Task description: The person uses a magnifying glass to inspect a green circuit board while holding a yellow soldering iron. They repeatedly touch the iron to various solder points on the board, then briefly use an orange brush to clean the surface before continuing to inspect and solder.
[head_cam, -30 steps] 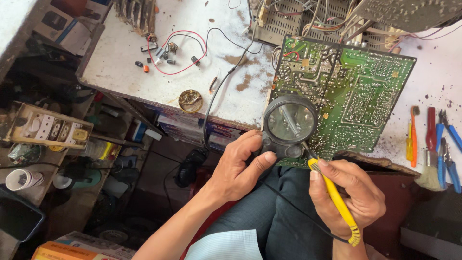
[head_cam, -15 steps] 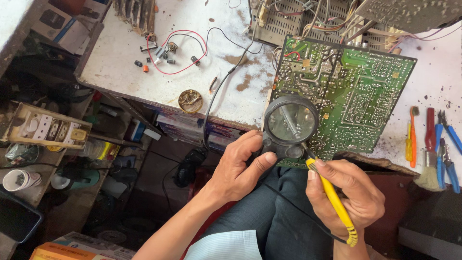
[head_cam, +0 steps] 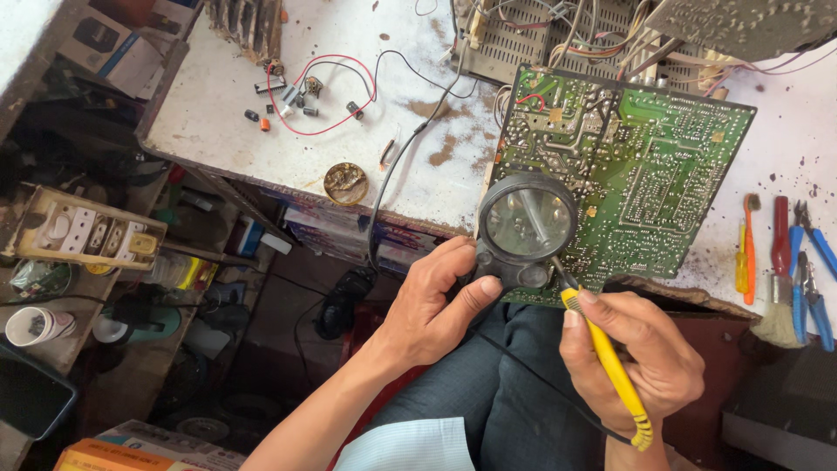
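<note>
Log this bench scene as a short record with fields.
Left hand: holds a black magnifying glass over the board
Right hand: grips a yellow soldering iron, tip under the lens
Board: green circuit board, solder side up, on the white workbench
Right of board: pliers and brush
Left of board: small round tin, red wire
</note>
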